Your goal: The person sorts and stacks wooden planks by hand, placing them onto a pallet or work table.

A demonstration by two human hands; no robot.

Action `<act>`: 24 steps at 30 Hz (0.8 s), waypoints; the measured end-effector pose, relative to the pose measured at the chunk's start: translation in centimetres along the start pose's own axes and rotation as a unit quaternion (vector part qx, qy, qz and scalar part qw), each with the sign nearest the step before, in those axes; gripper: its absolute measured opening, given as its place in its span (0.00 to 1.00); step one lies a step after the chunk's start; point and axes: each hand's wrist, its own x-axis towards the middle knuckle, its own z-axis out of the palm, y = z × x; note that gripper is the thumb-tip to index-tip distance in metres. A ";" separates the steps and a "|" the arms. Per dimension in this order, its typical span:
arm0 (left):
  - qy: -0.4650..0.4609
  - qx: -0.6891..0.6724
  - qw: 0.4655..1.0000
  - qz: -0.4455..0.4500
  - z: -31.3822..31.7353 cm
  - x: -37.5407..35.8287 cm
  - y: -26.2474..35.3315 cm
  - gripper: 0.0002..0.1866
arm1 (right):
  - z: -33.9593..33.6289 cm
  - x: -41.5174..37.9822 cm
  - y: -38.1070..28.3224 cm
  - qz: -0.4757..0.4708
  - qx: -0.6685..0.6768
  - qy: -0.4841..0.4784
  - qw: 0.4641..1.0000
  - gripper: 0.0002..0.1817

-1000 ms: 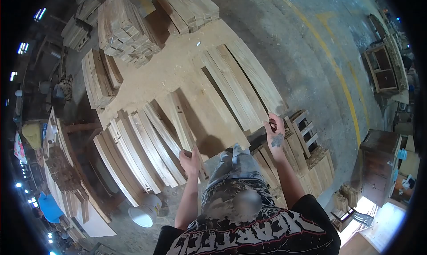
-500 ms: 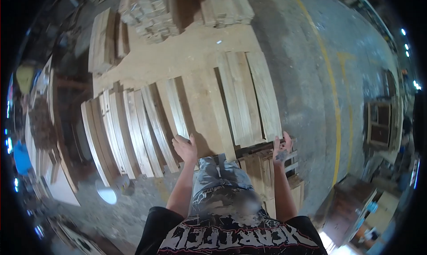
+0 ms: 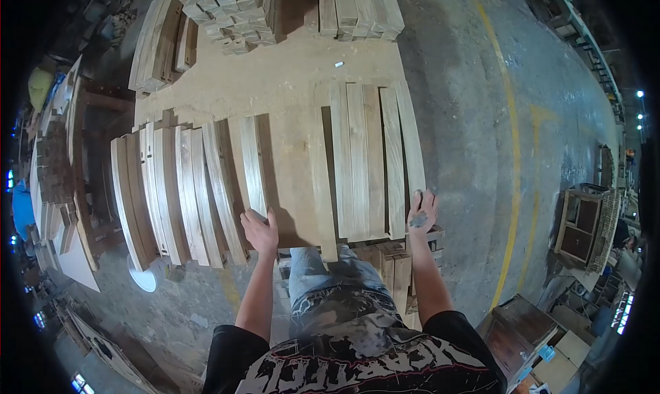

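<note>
My left hand (image 3: 260, 230) is closed around the near end of a narrow pale wooden strip (image 3: 253, 164), thumb on its right side. This strip lies apart, with bare tabletop to its right. My right hand (image 3: 422, 214), with a dark mark on its back, is at the near end of the rightmost wooden board (image 3: 411, 136); its fingertips bend over that end, and the thumb is on the left. Left of this board, several boards (image 3: 356, 160) lie side by side. One more strip (image 3: 320, 181) sticks out past the near table edge.
Several wooden pieces (image 3: 189, 195) line the left of the plywood tabletop (image 3: 292, 85). Stacked timber (image 3: 237, 13) stands at the far edge. A small white object (image 3: 339, 64) lies near the back. Beneath the right front are wooden pieces (image 3: 395, 274). Right is concrete floor (image 3: 460, 140) with a yellow line.
My view has shifted, so the table sits slightly further left. My right hand has moved from beside the rightmost board onto its near end. My left hand stays at its strip.
</note>
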 end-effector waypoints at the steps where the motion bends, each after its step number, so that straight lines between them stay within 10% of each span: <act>1: 0.002 0.002 1.000 0.000 -0.1 0.0 0.1 0.24 | 0.0 1.0 0.1 0.001 0.002 -0.006 1.000 0.26; 8: -0.028 0.022 0.999 -0.018 0.3 0.0 0.0 0.24 | -1.8 5.1 -0.4 0.105 0.023 -0.154 0.982 0.39; 11: -0.013 0.013 1.000 -0.009 0.3 0.0 0.0 0.24 | -2.3 4.6 0.0 0.038 0.057 -0.068 0.995 0.30; 24: -0.010 -0.019 1.000 -0.005 0.1 0.2 -0.1 0.24 | -5.0 -10.7 -11.5 0.177 0.409 -0.210 0.870 0.14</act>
